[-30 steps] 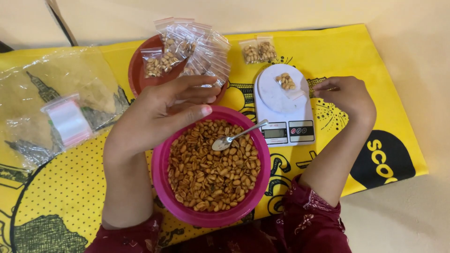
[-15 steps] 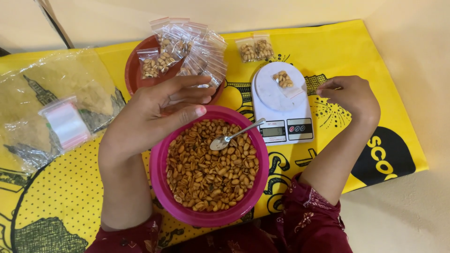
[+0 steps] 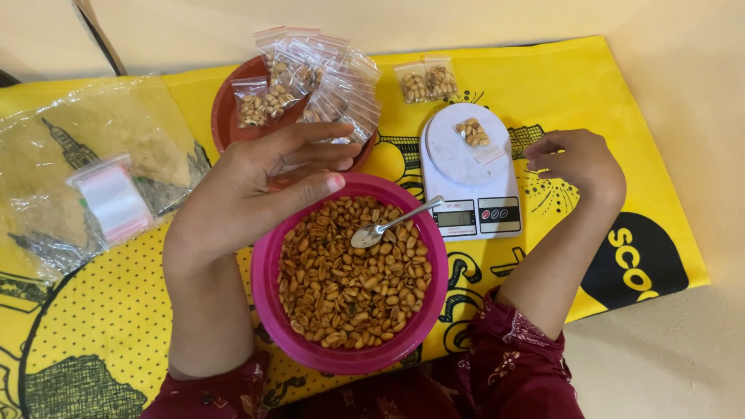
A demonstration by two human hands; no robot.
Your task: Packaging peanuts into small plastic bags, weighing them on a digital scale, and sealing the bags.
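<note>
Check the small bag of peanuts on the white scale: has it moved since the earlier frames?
No. The small clear bag of peanuts lies at the same spot on the round platter of the white kitchen scale; the slight image shift is shared by both, so it is camera motion.

A bowl of peanuts point(image 3: 268, 295) sat nearest, a spoon point(image 3: 388, 226) in it. Behind-right stood a kitchen scale point(image 3: 472, 182) bearing a peanut packet point(image 3: 473, 134); behind-left, a plate of packets point(image 3: 226, 124).
</note>
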